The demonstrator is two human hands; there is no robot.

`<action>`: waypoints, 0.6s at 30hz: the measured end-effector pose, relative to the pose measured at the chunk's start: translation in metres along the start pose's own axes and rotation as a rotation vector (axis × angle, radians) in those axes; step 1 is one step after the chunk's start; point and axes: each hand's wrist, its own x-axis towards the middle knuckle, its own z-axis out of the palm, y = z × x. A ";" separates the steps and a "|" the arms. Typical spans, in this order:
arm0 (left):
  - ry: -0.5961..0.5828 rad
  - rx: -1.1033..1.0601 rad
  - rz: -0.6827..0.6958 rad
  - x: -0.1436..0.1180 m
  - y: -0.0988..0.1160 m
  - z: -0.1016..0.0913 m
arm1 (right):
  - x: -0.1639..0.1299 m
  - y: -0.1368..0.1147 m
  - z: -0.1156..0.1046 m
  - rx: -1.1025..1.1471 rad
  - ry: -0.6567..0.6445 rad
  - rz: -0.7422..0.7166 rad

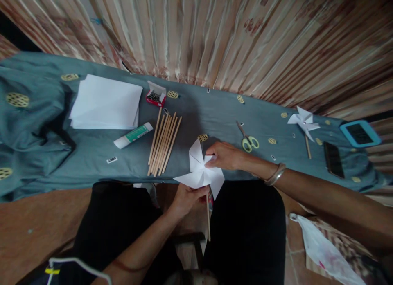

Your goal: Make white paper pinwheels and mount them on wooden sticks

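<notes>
A white paper pinwheel is held over my lap at the table's front edge. A thin wooden stick hangs down from behind it. My left hand is closed beneath the pinwheel, around its stick where the two meet; part of the grip is hidden by the paper. From the right, my right hand pinches one of the paper blades near the centre. Whether a pin sits in the centre is too small to tell. Several loose wooden sticks lie just left of the pinwheel.
On the grey-green cloth are a paper stack, a glue stick, a red box of small dark pieces and scissors. Farther right lie another pinwheel, a phone and a blue-framed device. A curtain hangs behind.
</notes>
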 end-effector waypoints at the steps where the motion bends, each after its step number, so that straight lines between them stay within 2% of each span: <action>1: 0.002 0.003 -0.005 0.000 0.001 0.000 | 0.000 0.000 0.000 0.000 -0.004 0.000; 10: -0.062 -0.041 -0.030 -0.001 0.007 0.004 | 0.002 0.001 0.008 0.082 -0.011 -0.004; 18: -0.002 -0.053 -0.058 -0.003 0.004 0.003 | 0.000 0.007 0.006 0.124 -0.011 -0.032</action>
